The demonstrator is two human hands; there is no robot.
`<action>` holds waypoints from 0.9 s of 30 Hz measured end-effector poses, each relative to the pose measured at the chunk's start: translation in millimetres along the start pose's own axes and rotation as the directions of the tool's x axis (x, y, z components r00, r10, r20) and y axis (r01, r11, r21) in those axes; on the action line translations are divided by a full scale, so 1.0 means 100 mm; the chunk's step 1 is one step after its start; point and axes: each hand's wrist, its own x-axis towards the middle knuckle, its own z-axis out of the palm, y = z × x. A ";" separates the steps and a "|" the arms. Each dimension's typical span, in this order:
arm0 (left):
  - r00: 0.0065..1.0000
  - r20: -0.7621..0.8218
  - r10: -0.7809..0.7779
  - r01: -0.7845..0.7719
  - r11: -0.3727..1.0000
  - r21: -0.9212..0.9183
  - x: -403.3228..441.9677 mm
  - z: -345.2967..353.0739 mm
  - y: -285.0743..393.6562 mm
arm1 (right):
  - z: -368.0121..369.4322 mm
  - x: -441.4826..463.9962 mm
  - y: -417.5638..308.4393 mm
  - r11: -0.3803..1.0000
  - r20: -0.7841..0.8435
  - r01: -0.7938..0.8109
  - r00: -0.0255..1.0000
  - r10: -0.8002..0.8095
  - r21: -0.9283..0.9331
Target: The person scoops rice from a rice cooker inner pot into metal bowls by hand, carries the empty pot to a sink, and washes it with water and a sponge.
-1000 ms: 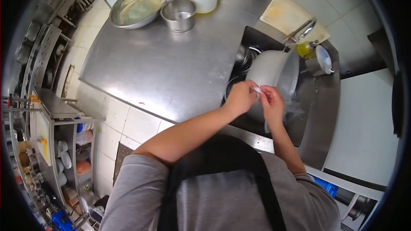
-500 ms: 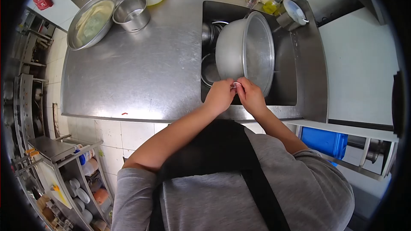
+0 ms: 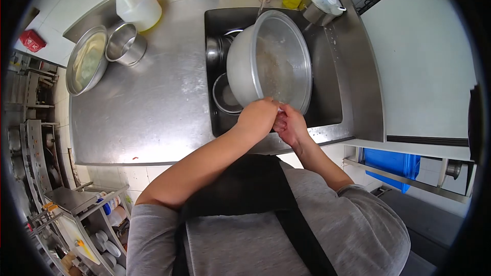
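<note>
Left hand (image 3: 258,115) and right hand (image 3: 293,125) pinch white bit (image 3: 280,108), likely for control; bowl (image 3: 240,66) at 12 o'clock tilted, probably propped by pots (image 3: 213,51) at its 9.

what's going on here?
Someone's bare left hand and right hand meet at the near rim of a large, round, silver metal bowl. A small whitish item is pinched between them, too small to identify. The bowl rests tilted in a dark rectangular metal sink, opening facing right.
</note>
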 end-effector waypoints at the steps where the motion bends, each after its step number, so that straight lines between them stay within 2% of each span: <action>1: 1.000 0.005 -0.002 0.002 1.000 0.001 0.06 0.03 0.03 | -0.11 0.08 -0.02 0.997 -0.012 -0.057 0.998 0.057 0.052; 3: 0.999 0.038 0.038 -0.041 0.995 0.087 0.17 0.10 0.09 | -0.26 0.19 -0.07 0.994 -0.018 -0.075 0.997 0.076 0.079; 5: 0.998 0.055 0.031 -0.035 0.996 0.081 0.28 0.16 0.12 | -0.36 0.22 -0.15 0.989 -0.031 -0.095 0.995 0.099 0.110; 7: 0.999 0.046 0.012 -0.017 0.992 0.121 0.41 0.24 0.06 | -0.34 0.21 -0.31 0.954 0.023 0.093 0.996 -0.090 -0.285; 8: 0.999 0.048 0.008 -0.013 0.992 0.124 0.48 0.27 -0.01 | -0.40 0.32 -0.40 0.955 0.025 0.090 0.996 -0.086 -0.283; 9: 1.000 0.001 -0.002 0.002 0.987 0.164 0.53 0.28 -0.08 | -0.50 0.49 -0.49 0.803 0.187 0.254 0.966 -0.180 -0.540; 10: 0.999 -0.048 -0.011 0.021 0.979 0.203 0.58 0.29 -0.14 | -0.63 0.66 -0.59 0.561 0.367 0.422 0.905 -0.215 -0.712; 11: 0.993 -0.066 -0.095 0.106 0.974 0.198 0.65 0.20 -0.13 | -0.78 0.83 -0.74 0.476 0.367 0.385 0.920 -0.135 -0.791; 12: 0.992 -0.070 -0.103 0.115 0.972 0.203 0.71 0.15 -0.16 | -0.96 1.07 -0.84 0.439 0.222 0.267 0.963 -0.152 -0.858; 13: 0.964 -0.258 -0.066 0.141 0.948 0.286 0.76 0.10 -0.21 | -1.19 1.35 -0.92 0.403 0.074 0.140 0.982 -0.175 -0.904; 14: 0.902 -0.432 -0.008 0.181 0.915 0.361 0.81 0.06 -0.26 | -1.48 1.66 -0.99 0.363 -0.151 -0.079 0.973 -0.175 -0.928; 15: 0.900 -0.436 -0.013 0.191 0.911 0.366 0.83 0.09 -0.34 | -1.87 1.99 -1.01 0.319 -0.367 -0.298 0.912 -0.184 -0.900; 17: 0.792 -0.533 -0.297 0.410 0.906 0.103 0.87 0.22 -0.54 | -2.96 2.74 -0.80 0.308 -0.315 -0.254 0.934 -0.168 -0.917; 18: 0.778 -0.550 -0.304 0.423 0.901 0.100 0.89 0.25 -0.58 | -2.77 2.59 -0.80 0.486 -0.427 -0.318 0.895 -0.130 -0.814; 19: 0.748 -0.472 -0.467 0.435 0.882 -0.183 0.92 0.26 -0.62 | -2.60 2.44 -0.77 0.643 -0.524 -0.363 0.849 -0.070 -0.674; 20: 0.724 -0.349 -0.595 0.430 0.785 -0.446 0.93 0.24 -0.65 | -2.73 2.58 -0.65 0.782 -0.524 -0.300 0.851 -0.040 -0.546; 21: 0.683 -0.362 -0.634 0.419 0.747 -0.516 0.95 0.16 -0.58 | -2.94 2.78 -0.51 0.891 -0.521 -0.234 0.854 -0.002 -0.388; 22: 0.674 -0.371 -0.639 0.425 0.746 -0.512 0.95 0.12 -0.60 | -3.01 2.79 -0.47 0.888 -0.510 -0.237 0.860 0.004 -0.394; 24: 0.680 -0.097 -0.727 0.419 0.494 -0.762 0.99 0.02 -0.66 | -3.02 2.79 -0.49 0.960 -0.577 -0.177 0.816 0.020 -0.217; 25: 0.670 -0.233 -0.705 0.394 0.604 -0.693 0.99 0.02 -0.73 | -3.00 2.77 -0.54 0.960 -0.569 -0.170 0.823 0.013 -0.224; 26: 0.672 -0.244 -0.699 0.384 0.611 -0.693 0.98 0.04 -0.83 | -2.91 2.66 -0.64 0.958 -0.510 -0.030 0.851 -0.125 -0.286; 27: 0.645 -0.368 -0.670 0.359 0.690 -0.628 0.97 0.07 -0.94 | -2.80 2.54 -0.77 0.934 -0.441 0.114 0.858 -0.264 -0.338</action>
